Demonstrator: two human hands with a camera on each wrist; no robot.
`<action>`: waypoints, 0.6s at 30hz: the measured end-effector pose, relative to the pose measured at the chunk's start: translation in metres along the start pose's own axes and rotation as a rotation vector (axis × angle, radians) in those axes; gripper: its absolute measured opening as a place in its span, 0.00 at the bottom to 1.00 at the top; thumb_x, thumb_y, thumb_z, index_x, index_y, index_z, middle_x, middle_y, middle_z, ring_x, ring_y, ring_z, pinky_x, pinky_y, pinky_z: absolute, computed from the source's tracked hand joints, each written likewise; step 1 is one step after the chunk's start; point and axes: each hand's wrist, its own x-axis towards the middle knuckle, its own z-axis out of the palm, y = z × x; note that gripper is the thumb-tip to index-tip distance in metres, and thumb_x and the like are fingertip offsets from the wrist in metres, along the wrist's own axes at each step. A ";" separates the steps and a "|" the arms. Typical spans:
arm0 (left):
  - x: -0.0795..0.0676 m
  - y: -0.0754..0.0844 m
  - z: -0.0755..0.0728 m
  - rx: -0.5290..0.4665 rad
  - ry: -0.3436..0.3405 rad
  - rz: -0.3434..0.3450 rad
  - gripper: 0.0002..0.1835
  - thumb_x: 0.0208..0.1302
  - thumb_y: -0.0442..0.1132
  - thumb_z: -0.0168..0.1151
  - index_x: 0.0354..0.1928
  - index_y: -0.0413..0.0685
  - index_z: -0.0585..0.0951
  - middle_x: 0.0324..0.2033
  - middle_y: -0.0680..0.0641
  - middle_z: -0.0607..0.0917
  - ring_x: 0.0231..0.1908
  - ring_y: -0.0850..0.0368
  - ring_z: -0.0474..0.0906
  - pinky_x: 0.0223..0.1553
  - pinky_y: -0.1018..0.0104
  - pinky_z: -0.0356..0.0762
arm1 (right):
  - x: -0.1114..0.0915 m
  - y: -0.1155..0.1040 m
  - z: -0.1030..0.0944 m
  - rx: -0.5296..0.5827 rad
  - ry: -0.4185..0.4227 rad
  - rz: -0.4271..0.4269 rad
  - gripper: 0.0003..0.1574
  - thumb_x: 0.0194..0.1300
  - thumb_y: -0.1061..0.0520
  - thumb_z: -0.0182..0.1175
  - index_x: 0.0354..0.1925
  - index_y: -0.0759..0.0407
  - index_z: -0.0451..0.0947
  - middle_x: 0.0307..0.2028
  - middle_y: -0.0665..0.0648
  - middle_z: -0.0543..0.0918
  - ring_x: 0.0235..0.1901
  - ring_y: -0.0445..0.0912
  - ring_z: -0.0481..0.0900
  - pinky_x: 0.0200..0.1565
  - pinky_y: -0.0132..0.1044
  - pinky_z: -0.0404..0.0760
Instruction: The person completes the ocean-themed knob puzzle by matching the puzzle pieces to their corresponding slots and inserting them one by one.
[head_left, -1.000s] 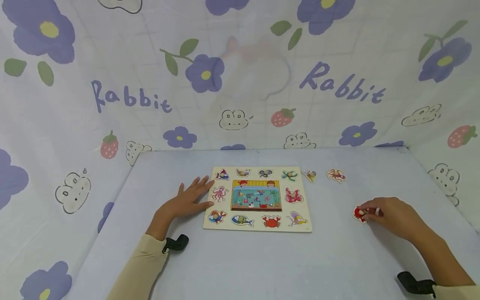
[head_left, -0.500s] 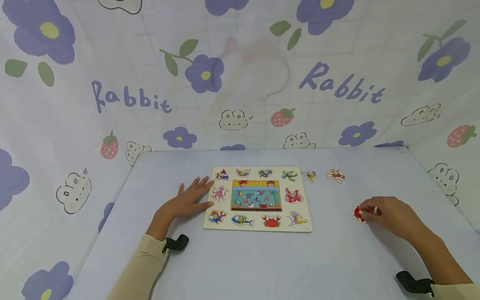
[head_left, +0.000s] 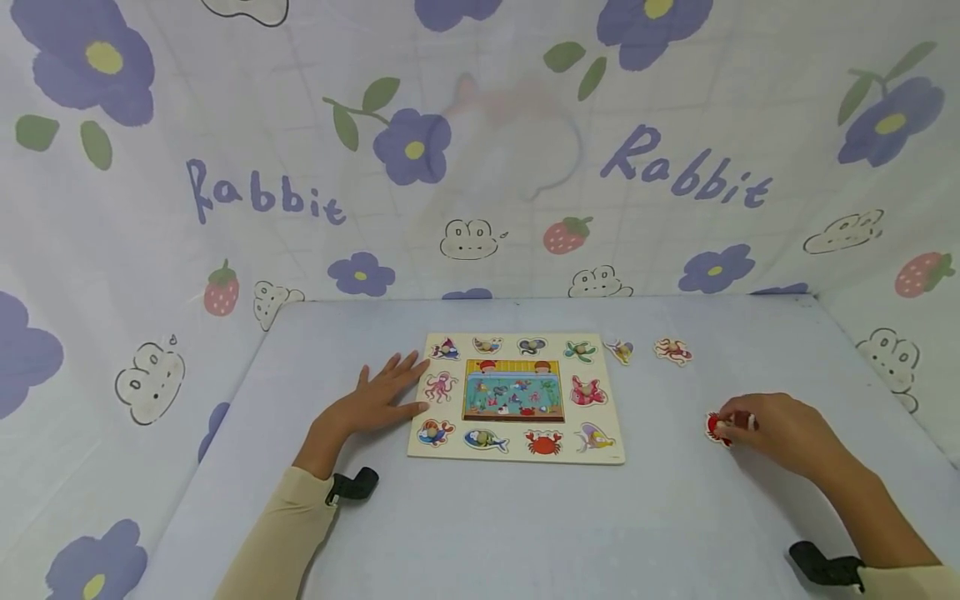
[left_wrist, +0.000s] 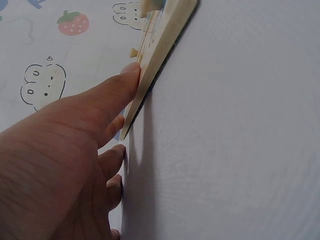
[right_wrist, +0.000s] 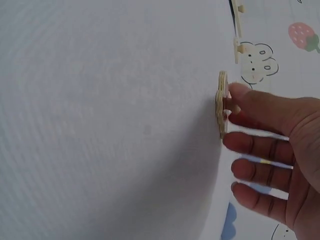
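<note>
In the head view, my right hand (head_left: 780, 437) is at the right of the table, thumb and forefinger pinching a red crab puzzle piece (head_left: 712, 427). The right wrist view shows the piece edge-on (right_wrist: 221, 105), its small wooden knob (right_wrist: 231, 104) between thumb and forefinger, the other fingers spread below. My left hand (head_left: 378, 400) lies with fingers spread at the left edge of the wooden peg puzzle board (head_left: 453, 413). Its thumb (left_wrist: 131, 75) touches the board's edge in the left wrist view. Flat printed crab (head_left: 543, 443), octopus (head_left: 440, 387) and fish (head_left: 595, 437) show on the board.
A fish piece (head_left: 619, 351) lies just off the board's upper right corner, with an octopus piece (head_left: 672, 350) farther right. Several knobbed pieces, such as a starfish (head_left: 579, 351), sit in the board. A patterned curtain (head_left: 510, 167) hangs behind the table (head_left: 480, 533).
My right hand has shifted very slightly to the left, its fingers covering a little more of the crab piece. The left hand and the board stay in place.
</note>
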 end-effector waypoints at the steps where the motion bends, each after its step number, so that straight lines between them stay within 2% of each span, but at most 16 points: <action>1: 0.000 0.000 0.000 -0.002 -0.002 0.000 0.43 0.72 0.61 0.57 0.82 0.59 0.52 0.81 0.45 0.46 0.79 0.41 0.35 0.70 0.28 0.25 | 0.000 0.000 0.000 0.000 -0.003 0.010 0.11 0.63 0.50 0.71 0.39 0.56 0.86 0.25 0.44 0.78 0.27 0.43 0.71 0.26 0.37 0.71; 5: 0.001 -0.001 0.000 0.000 -0.001 0.000 0.43 0.72 0.62 0.56 0.82 0.59 0.51 0.81 0.46 0.46 0.79 0.41 0.35 0.70 0.28 0.25 | -0.001 -0.002 0.002 -0.010 0.008 0.034 0.11 0.63 0.49 0.72 0.35 0.55 0.84 0.24 0.45 0.77 0.25 0.43 0.70 0.25 0.37 0.69; 11: 0.003 -0.004 0.002 0.003 -0.006 -0.010 0.44 0.72 0.64 0.56 0.82 0.62 0.51 0.81 0.48 0.45 0.80 0.43 0.34 0.70 0.29 0.24 | 0.000 -0.007 0.001 -0.020 0.020 0.020 0.10 0.63 0.55 0.72 0.39 0.59 0.85 0.26 0.45 0.78 0.26 0.43 0.71 0.26 0.37 0.71; 18: 0.003 -0.004 0.003 0.001 -0.014 -0.023 0.44 0.72 0.64 0.56 0.82 0.63 0.50 0.81 0.49 0.45 0.80 0.44 0.33 0.71 0.30 0.23 | 0.001 -0.010 0.002 -0.028 0.025 -0.003 0.09 0.62 0.59 0.71 0.42 0.56 0.86 0.26 0.45 0.78 0.27 0.43 0.71 0.26 0.36 0.70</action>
